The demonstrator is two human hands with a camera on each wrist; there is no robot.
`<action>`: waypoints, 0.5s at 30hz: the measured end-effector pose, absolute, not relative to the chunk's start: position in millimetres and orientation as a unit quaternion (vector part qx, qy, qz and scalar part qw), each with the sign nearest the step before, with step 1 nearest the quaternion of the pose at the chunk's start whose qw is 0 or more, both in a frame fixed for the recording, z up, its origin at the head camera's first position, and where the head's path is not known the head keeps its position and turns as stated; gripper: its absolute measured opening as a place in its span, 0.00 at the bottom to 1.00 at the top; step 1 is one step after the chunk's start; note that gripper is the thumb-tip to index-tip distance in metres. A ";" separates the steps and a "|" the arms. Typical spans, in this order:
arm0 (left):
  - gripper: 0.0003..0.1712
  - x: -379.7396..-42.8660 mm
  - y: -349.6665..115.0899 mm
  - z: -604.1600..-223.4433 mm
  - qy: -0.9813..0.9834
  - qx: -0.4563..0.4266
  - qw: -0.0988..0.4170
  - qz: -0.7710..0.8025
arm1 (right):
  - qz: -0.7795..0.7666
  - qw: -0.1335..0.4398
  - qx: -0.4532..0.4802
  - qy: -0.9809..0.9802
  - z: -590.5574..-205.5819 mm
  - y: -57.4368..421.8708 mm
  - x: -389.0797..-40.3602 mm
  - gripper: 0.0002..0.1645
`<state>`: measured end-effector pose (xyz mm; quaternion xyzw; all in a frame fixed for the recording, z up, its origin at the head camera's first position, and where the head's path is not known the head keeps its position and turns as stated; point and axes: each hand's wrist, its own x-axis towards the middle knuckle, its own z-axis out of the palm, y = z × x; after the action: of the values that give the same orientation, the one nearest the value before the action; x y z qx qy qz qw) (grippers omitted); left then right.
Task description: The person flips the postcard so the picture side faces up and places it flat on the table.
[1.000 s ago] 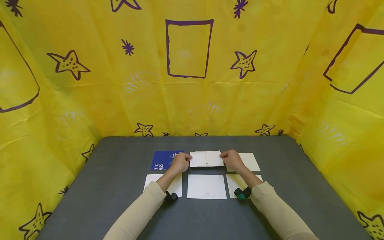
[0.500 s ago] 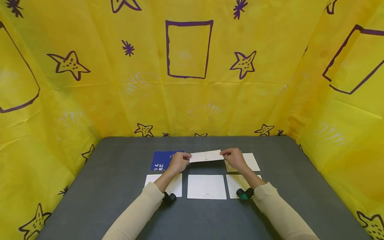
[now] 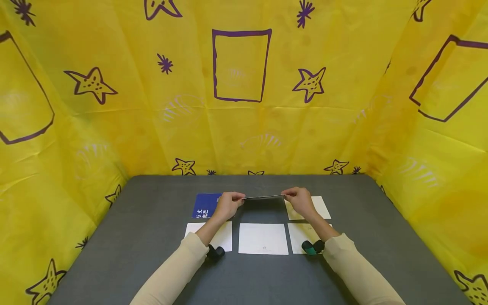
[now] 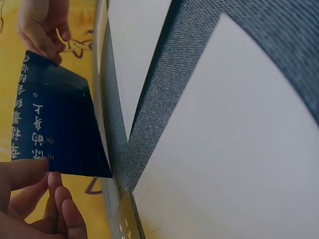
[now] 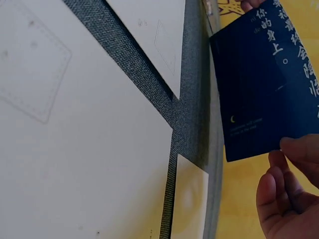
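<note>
At a dark gray table (image 3: 263, 279) walled on three sides by yellow fabric (image 3: 236, 135) printed with purple starfish (image 3: 91, 84), a person in cream sleeves (image 3: 167, 271) holds up a postcard (image 3: 264, 197), raised off the surface and seen nearly edge-on in the head view. The left hand (image 3: 228, 205) pinches its left end, the right hand (image 3: 301, 201) its right. Left of the postcard lies a blue card (image 3: 203, 204) with white characters; right of it, a cream card (image 3: 320, 207); both are partly hidden by the hands. Nearer the person than the postcard, a center white card (image 3: 263, 239) sits between a left white card (image 3: 225, 236) and a right pale card (image 3: 298, 238). From the left wrist, the postcard's deep blue face shows white characters, gripped by thumb and fingers, with the tabletop's woven texture beside it. From the right wrist, yellow fabric fills the space behind the postcard, where a small crescent moon is printed near the pinching right thumb.
</note>
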<state>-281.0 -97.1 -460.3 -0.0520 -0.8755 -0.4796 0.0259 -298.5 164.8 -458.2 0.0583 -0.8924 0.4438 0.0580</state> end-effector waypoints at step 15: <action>0.09 -284.3 -96.5 -458.6 -0.855 -0.013 0.048 -0.517 | 0.455 0.059 0.038 -0.888 -458.3 165.3 -300.9 0.10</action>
<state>-284.3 -96.5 -458.6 -0.0130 -0.8548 -0.5166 0.0480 -300.9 165.3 -458.3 0.0383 -0.8879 0.4546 0.0589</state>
